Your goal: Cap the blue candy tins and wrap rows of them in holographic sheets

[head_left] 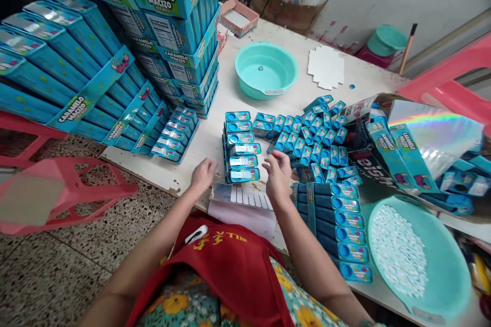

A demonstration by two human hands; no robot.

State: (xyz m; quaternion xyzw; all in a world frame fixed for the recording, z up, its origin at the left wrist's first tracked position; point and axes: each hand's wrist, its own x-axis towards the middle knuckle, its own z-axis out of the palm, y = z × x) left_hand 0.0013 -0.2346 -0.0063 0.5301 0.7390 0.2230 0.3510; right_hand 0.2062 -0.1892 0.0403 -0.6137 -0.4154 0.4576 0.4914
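Note:
My left hand (204,174) is just left of a row of blue candy boxes (242,148), its fingers closed together; what they hold, if anything, is too small to make out. On the right of the same row, my right hand (279,172) hovers with curved fingers apart and nothing visible in them. The boxes stand upright in one column, with round marks on their tops. Between my forearms, at the table's front edge, lies a sheet of white label strips (245,197) over white paper (241,217).
Trays of blue boxes marked "Caramelo Macizo" (172,2) are stacked high at left. An aqua basin (264,61) stands at the back. Many loose boxes (314,135) and another row (351,235) lie right, beside a basin of small white pieces (441,265). A pink stool (69,184) is at left.

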